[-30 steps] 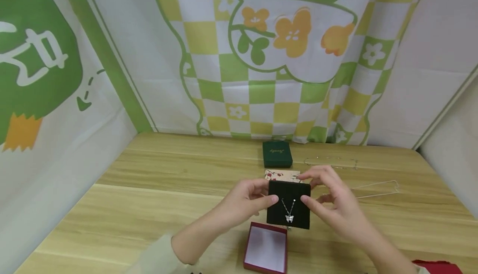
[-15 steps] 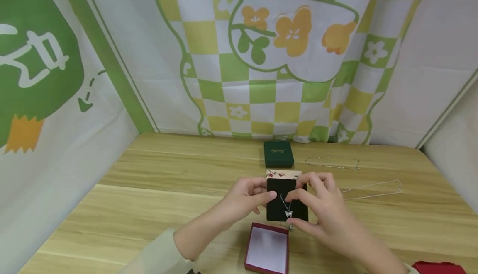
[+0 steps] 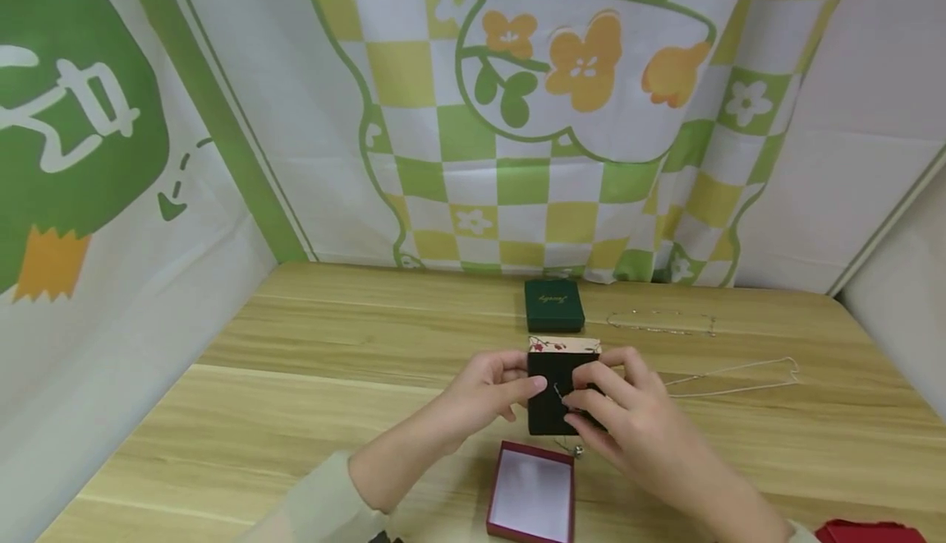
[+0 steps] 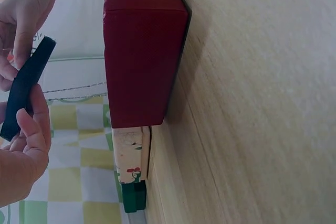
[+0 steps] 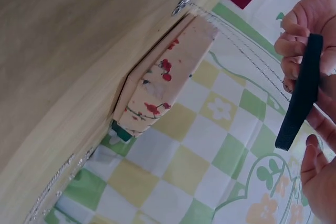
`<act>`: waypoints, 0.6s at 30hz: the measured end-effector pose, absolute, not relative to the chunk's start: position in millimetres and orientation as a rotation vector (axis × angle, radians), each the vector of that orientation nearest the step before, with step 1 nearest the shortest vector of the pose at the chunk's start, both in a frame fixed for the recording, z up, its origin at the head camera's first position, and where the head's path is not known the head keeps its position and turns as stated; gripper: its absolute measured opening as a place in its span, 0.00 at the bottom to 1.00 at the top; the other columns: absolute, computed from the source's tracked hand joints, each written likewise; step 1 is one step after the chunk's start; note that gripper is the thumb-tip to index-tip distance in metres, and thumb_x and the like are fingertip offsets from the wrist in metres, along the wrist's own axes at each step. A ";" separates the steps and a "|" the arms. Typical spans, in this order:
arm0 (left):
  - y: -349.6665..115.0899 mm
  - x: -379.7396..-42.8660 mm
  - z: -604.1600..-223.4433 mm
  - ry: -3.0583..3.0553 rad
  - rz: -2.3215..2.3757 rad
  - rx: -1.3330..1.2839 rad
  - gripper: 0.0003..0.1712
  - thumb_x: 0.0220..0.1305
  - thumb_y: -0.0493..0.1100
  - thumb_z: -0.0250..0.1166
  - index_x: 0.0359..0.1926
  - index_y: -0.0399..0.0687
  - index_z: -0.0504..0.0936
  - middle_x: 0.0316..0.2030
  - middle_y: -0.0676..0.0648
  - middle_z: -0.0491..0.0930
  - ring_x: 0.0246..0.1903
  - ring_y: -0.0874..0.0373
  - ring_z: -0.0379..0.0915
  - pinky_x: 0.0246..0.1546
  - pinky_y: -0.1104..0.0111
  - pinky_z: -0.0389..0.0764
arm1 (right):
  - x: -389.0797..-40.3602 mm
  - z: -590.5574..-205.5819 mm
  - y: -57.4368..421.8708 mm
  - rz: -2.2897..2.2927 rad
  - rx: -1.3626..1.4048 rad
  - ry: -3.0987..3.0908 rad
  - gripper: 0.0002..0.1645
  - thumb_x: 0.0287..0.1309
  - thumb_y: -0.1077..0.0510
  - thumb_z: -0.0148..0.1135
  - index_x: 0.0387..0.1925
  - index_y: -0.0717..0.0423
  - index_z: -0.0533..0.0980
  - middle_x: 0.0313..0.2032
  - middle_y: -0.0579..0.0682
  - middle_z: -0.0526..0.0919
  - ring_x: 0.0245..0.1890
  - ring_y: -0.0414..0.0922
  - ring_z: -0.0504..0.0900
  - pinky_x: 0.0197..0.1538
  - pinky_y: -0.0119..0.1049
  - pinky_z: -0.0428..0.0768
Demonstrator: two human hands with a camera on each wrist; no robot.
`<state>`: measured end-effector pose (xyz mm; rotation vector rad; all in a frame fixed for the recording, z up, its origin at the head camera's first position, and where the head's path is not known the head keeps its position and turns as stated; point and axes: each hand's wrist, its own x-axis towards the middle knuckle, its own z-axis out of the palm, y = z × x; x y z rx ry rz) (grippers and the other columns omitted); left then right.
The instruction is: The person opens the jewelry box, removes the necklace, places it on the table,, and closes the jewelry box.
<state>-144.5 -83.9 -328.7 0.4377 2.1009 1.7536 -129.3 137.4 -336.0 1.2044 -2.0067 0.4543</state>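
My left hand (image 3: 488,391) grips the left edge of a black square jewelry pad (image 3: 543,411), its thumb on the front face. My right hand (image 3: 628,411) is at the front of the pad, thumb and fingertips pinching the necklace (image 3: 558,391) there; the butterfly pendant is hidden behind those fingers. In the left wrist view, both hands hold the pad (image 4: 26,87) tilted above the table. Loose silver chain (image 5: 247,51) hangs from behind the pad in the right wrist view, ending in a small silver bunch (image 5: 181,6) at the table.
An open red box (image 3: 530,494) with a white inside lies below the hands. Beyond them are a floral box (image 3: 565,345) and a dark green box (image 3: 554,305). Two more necklaces, one farther back (image 3: 661,329) and one nearer (image 3: 739,377), lie right. Red cloth-like material (image 3: 868,531) sits front right.
My right hand has left the pad's right edge and moved inward over its front, fingers closing on the pendant. The left hand keeps its hold; the pad has risen slightly.
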 end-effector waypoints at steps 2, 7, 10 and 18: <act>-84.0 -145.2 -329.4 2.087 1.764 0.439 0.18 0.71 0.41 0.58 0.55 0.33 0.78 0.43 0.38 0.85 0.34 0.65 0.77 0.34 0.70 0.75 | -128.7 -335.3 138.2 0.440 1.213 -2.002 0.23 0.74 0.45 0.47 0.33 0.51 0.83 0.39 0.45 0.81 0.45 0.50 0.73 0.38 0.44 0.77; -85.0 -147.0 -330.3 2.055 1.812 0.397 0.19 0.71 0.40 0.58 0.58 0.33 0.77 0.45 0.37 0.86 0.33 0.64 0.77 0.33 0.71 0.73 | -128.3 -335.1 141.6 0.450 1.231 -2.035 0.26 0.74 0.41 0.45 0.38 0.51 0.84 0.43 0.44 0.81 0.48 0.49 0.73 0.37 0.45 0.78; -86.2 -148.8 -329.4 2.028 1.847 0.369 0.19 0.71 0.41 0.58 0.57 0.33 0.77 0.40 0.43 0.86 0.33 0.64 0.77 0.33 0.71 0.73 | -129.0 -336.0 141.8 0.456 1.240 -2.024 0.25 0.75 0.43 0.45 0.37 0.53 0.83 0.42 0.45 0.81 0.46 0.49 0.74 0.41 0.44 0.79; -87.7 -150.7 -325.9 2.025 1.864 0.355 0.16 0.70 0.41 0.58 0.50 0.30 0.78 0.32 0.56 0.83 0.33 0.63 0.76 0.32 0.72 0.74 | -131.5 -337.9 138.6 0.460 1.256 -2.016 0.21 0.76 0.48 0.44 0.36 0.54 0.79 0.41 0.47 0.80 0.44 0.47 0.74 0.50 0.36 0.74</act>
